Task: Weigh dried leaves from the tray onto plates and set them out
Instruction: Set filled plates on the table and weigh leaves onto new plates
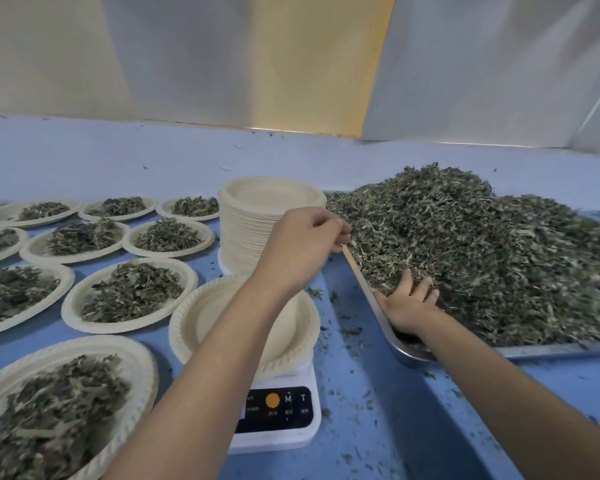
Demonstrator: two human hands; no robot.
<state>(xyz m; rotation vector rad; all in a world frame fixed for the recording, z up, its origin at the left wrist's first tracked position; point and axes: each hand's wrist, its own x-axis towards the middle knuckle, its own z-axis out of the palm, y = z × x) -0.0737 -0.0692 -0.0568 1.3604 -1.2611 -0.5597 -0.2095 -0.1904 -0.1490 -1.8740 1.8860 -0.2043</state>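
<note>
Spill risk: right hand [409,304], splayed open in grey-green dried leaves [464,244], may scatter crumbs over the shallow steel tray [551,349] rim; left hand [302,240] curled there, grasp indiscernible.

Single head view, wide-angle, looking forward and down over table [378,427]. Hovering close above scale [274,441] at bottom centre. Facing wall [153,64] at far edge. Taking in plates [71,306] at left, tray [409,353] at right, lines bowing near frame edges.
</note>
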